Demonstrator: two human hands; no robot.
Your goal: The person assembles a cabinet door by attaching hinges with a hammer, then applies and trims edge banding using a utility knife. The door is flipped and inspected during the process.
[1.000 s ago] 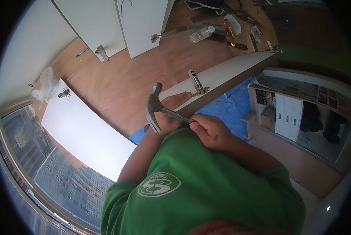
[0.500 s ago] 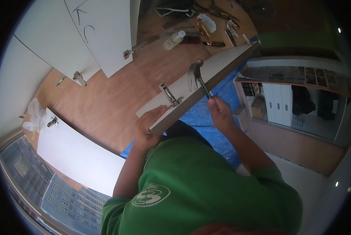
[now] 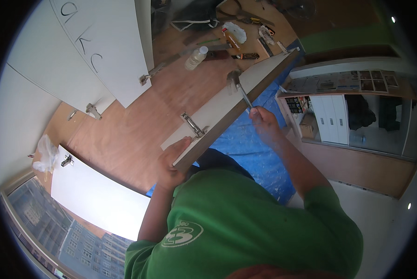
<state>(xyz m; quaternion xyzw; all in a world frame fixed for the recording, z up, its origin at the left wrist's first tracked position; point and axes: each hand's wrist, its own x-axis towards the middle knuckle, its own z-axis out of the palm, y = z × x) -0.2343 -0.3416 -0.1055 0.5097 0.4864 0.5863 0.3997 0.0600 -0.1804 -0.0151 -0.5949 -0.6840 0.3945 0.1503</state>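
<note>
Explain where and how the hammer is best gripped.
The hammer is probably best gripped at the handle end opposite its head, from the person's right: the slim handle slants that way, while the blurred head is over the white panel. The right hand holds it there.

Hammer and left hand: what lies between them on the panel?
The head view shows a metal hinge on the panel between the left hand and the hammer.

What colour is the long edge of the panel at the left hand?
Greyish brown; the long edge shows best in the head view.
</note>
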